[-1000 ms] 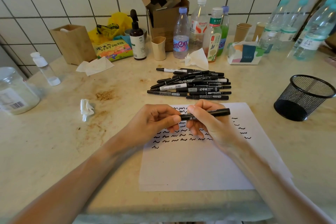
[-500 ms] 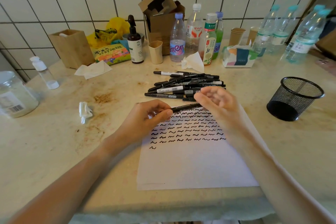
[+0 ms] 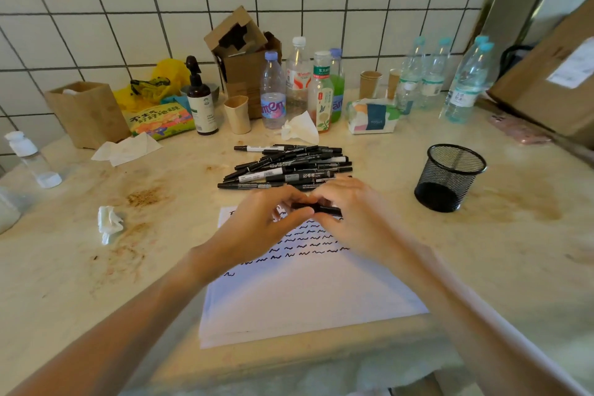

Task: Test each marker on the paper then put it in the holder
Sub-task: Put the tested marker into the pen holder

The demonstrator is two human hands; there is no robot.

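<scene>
A black marker (image 3: 318, 207) lies level between my two hands, above the top of the white paper (image 3: 305, 292). My left hand (image 3: 260, 225) pinches its left end and my right hand (image 3: 350, 215) grips its right part; much of the marker is hidden by fingers. The paper carries several rows of black squiggles. Just beyond my hands a pile of black markers (image 3: 289, 167) lies on the counter. The black mesh holder (image 3: 450, 177) stands to the right, apart from both hands, and looks empty.
Bottles (image 3: 273, 90), paper cups, a tissue pack (image 3: 373, 116) and a cardboard box (image 3: 244, 64) line the tiled wall. A wooden box (image 3: 86, 112) stands at the left. Crumpled tissue (image 3: 109, 223) lies left of the paper. A large carton (image 3: 553, 74) fills the far right.
Half a second ago my right hand was off the marker while the left held it alone. Now both hands hold it together over the paper's top edge.
</scene>
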